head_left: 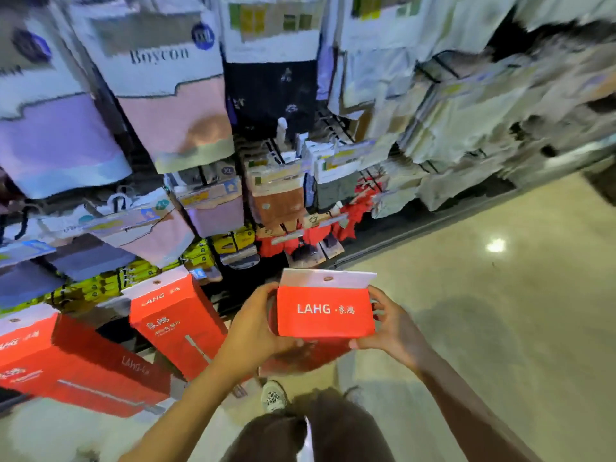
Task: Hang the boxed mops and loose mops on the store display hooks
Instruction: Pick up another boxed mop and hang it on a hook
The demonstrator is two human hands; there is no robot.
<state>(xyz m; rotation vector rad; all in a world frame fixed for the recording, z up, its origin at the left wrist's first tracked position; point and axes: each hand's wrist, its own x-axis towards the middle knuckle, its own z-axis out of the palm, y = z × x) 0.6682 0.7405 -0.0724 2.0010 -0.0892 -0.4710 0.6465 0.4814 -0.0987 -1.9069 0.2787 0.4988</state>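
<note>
From the head camera, the person holds 1 red boxed mop [325, 311] out in front at about waist height, above the floor and just off the near end of the display. Its end face, printed "LAHG", is turned up toward the camera, with the white hang tab [328, 278] and its punched hole standing up on the far edge. The box's long axis runs down and away from the camera toward the floor, so most of its length is hidden behind that face. The left hand [255, 323] grips the left side, fingers curled round the edge; the right hand [391, 325] grips the right side, thumb on top and fingers wrapped underneath. The 2 hands are apart, 1 on each side of the box.

To the left, 2 more red boxes [176, 320] of the same kind hang at the low end of the display, tabs up and long sides sloping down.

Behind stands a tall store rack [186, 105] crowded with hanging packets in pink, lilac, brown and grey, much of it blurred. The floor [500, 311] is pale and glossy, with 1 bright light reflection to the right. A patterned shoe [274, 396] shows below the box.
</note>
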